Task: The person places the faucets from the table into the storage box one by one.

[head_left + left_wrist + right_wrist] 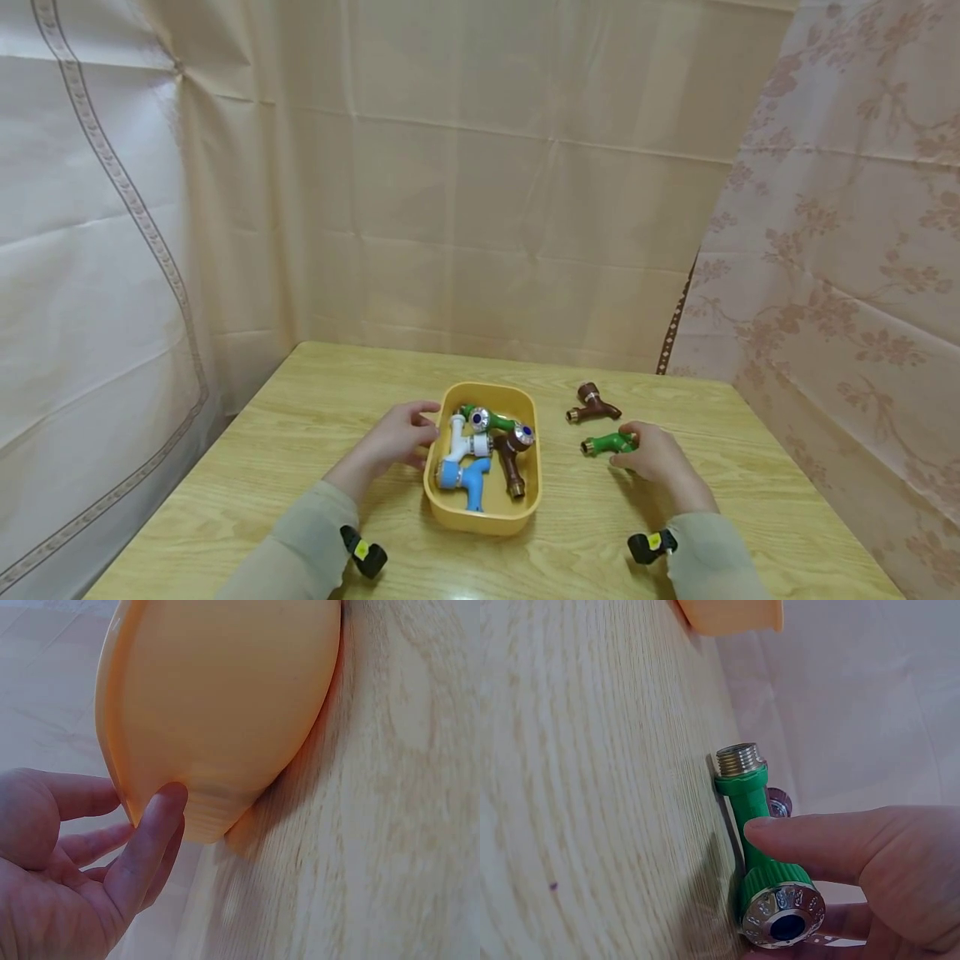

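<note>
A green tap (602, 444) with a brass threaded end lies on the table. My right hand (660, 458) holds it at its knob end; in the right wrist view the thumb (802, 838) presses along the green body, fingers beyond the knob. Left of it stands a yellow plastic bin (483, 523). Beside its left wall is my left hand (396, 437), fingers loosely bent, with fingertips right at the rim and the thumb (154, 825) against the outer wall in the left wrist view. Inside the bin lie a white tap (456, 446), a blue tap (472, 482), a brown tap (510, 468) and a green tap (501, 422).
Another brown tap (596, 407) lies on the wooden table (360, 375) just behind the green one. Beige curtains (480, 208) hang behind the table, with a floral curtain (862, 292) on the right. Each wrist wears a small black camera (365, 552).
</note>
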A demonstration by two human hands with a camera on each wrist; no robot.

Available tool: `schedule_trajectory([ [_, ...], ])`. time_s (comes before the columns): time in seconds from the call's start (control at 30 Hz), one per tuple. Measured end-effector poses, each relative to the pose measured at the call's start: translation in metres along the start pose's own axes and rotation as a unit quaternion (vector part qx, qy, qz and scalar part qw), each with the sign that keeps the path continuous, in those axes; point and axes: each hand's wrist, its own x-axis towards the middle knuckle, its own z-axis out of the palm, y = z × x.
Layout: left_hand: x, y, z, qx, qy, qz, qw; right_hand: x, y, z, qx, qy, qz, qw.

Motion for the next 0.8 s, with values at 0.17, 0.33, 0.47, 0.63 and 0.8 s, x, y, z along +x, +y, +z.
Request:
schedule_trajectory([
  [0.17,0.0005,0.0002,0.0003,-0.001,-0.002,-0.001,1.0,0.0005,0.001,-0.0005,-0.004,0.001,0.002,1.0],
  [0.33,0.0008,-0.0003,0.0002,-0.004,-0.001,-0.002,1.0,0.0017,0.0036,-0.0001,-0.001,0.001,0.003,1.0],
  [0.47,0.0006,-0.0004,-0.0002,-0.005,-0.003,-0.002,1.0,0.002,0.0051,0.0004,0.0,0.002,0.003,1.0],
  [0.63,-0.0001,0.0003,-0.0002,-0.004,-0.004,-0.003,1.0,0.0025,0.006,0.0009,-0.001,0.002,0.004,1.0],
  [0.8,-0.0011,0.0009,-0.0008,-0.007,-0.006,-0.001,1.0,0.0038,0.0067,0.0009,-0.003,0.004,0.009,1.0],
])
